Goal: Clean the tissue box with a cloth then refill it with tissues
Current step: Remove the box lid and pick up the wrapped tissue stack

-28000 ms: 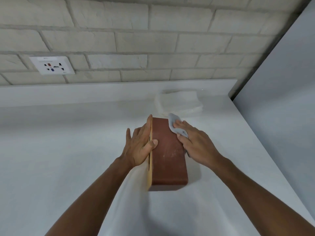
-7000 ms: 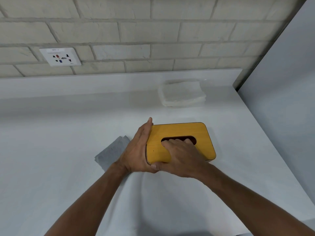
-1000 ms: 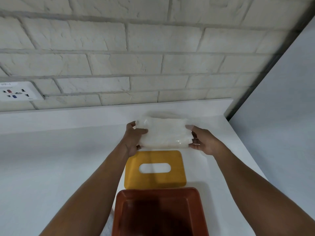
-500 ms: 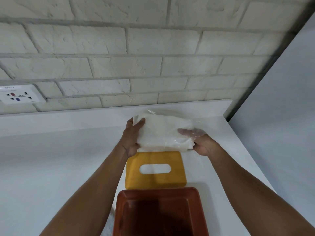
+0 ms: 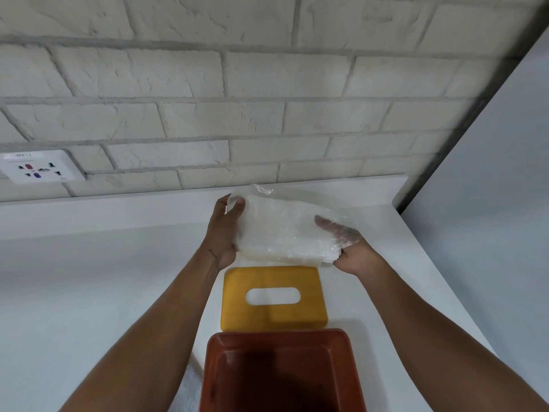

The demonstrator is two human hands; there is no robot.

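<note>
- Holding the tissue pack (image 5: 282, 230) up off the surface (image 5: 89, 292), toward the back edge and its right corner.
- Gripping with left hand (image 5: 224, 230) at the pack's left end, fingers curled round the far corner.
- Pinching with right hand (image 5: 353, 254) at the right end. Seen through clear film: that hand's fingers, laid fairly straight over the top, so apparently slid under the wrapper.
- A second ago: held level, clamped from both ends. Now tipped, far edge raised, loose film sticking up at the top.
- Judged as opening or stripping the wrapper, not yet carrying the pack over.
- Seven seconds back: closed box, both hands working at the lid. Now the yellow lid (image 5: 309, 313) off and lying flat, slot up, just behind the red-brown box base (image 5: 279, 336) at the front edge. Touching or merely close, cannot tell.
- Base open, mouth up. Nothing made out inside, though deep in shadow.
- No cloth clearly in view. Wiping stage judged finished, refill stage begun.
- Left to do: free tissues from film, lay in base, refit lid.
- Watch for slippery film and a soft stack sagging if let go at one end.
</note>
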